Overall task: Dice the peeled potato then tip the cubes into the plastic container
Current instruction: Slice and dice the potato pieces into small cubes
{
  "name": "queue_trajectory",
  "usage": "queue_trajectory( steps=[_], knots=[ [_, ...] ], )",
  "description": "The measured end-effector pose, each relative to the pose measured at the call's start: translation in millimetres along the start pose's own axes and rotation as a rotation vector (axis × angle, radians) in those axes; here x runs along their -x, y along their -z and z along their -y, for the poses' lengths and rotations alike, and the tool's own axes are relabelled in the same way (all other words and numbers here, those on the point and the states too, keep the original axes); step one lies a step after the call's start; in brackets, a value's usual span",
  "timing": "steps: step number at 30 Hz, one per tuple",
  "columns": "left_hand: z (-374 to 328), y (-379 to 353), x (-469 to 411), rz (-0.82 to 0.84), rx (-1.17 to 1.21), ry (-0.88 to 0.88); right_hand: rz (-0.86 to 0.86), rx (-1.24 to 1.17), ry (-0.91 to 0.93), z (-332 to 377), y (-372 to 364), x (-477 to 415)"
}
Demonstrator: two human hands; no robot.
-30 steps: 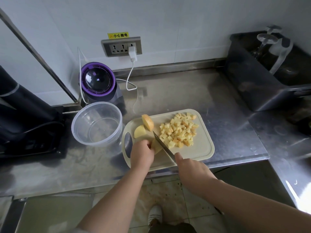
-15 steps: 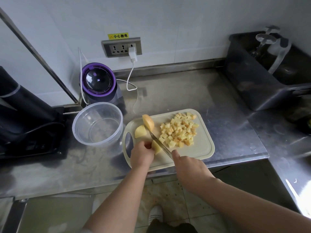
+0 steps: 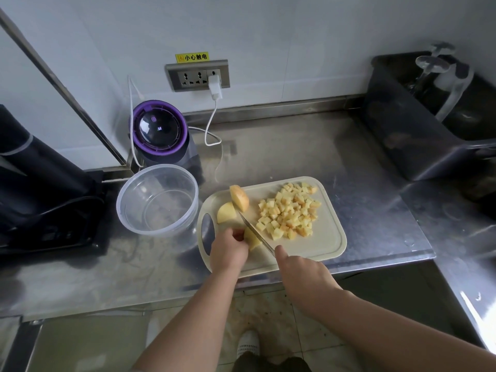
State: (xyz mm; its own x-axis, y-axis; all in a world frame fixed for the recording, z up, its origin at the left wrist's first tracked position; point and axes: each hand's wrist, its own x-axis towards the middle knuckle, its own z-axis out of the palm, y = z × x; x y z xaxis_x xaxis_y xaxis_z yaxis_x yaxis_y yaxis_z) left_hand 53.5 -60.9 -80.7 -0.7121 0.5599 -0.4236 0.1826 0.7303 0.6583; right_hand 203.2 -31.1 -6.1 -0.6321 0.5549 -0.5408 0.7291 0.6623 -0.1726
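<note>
A cream cutting board (image 3: 322,245) lies on the steel counter. A heap of yellow potato cubes (image 3: 288,210) covers its far right part. Two larger potato pieces (image 3: 233,205) sit at its far left. My left hand (image 3: 228,251) holds a potato piece (image 3: 251,238) down on the board with curled fingers. My right hand (image 3: 300,269) grips a knife (image 3: 255,230), index finger along the spine, with the blade against that piece's right side. The clear, empty plastic container (image 3: 158,200) stands just left of the board.
A purple-rimmed appliance (image 3: 161,132) stands behind the container, its white cable (image 3: 212,122) running to the wall socket. A black appliance (image 3: 40,183) fills the left side, and a dark bin (image 3: 429,116) sits at the far right. The counter edge runs just below the board.
The knife has slid forward and left along the held potato piece, its tip now close to the two larger pieces. My left hand stayed on the piece.
</note>
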Motion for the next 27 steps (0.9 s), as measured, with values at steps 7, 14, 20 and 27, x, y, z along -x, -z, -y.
queue_trajectory(
  steps=[7, 14, 20, 27],
  knots=[
    [0.8, 0.6, 0.2, 0.016, 0.041, 0.010, 0.009, -0.099, -0.021, -7.2, -0.4, -4.7],
    [0.4, 1.8, 3.2, 0.005, 0.067, 0.031, -0.038, -0.105, 0.000, -4.5, -2.6, 9.1],
    [0.8, 1.5, 7.3, -0.019, 0.076, 0.021, -0.025, -0.055, -0.006, -2.9, -2.1, 12.1],
    [-0.2, 1.1, 6.8, -0.031, 0.075, 0.032, 0.006, -0.056, 0.005, -1.5, -1.3, 9.5]
  ],
)
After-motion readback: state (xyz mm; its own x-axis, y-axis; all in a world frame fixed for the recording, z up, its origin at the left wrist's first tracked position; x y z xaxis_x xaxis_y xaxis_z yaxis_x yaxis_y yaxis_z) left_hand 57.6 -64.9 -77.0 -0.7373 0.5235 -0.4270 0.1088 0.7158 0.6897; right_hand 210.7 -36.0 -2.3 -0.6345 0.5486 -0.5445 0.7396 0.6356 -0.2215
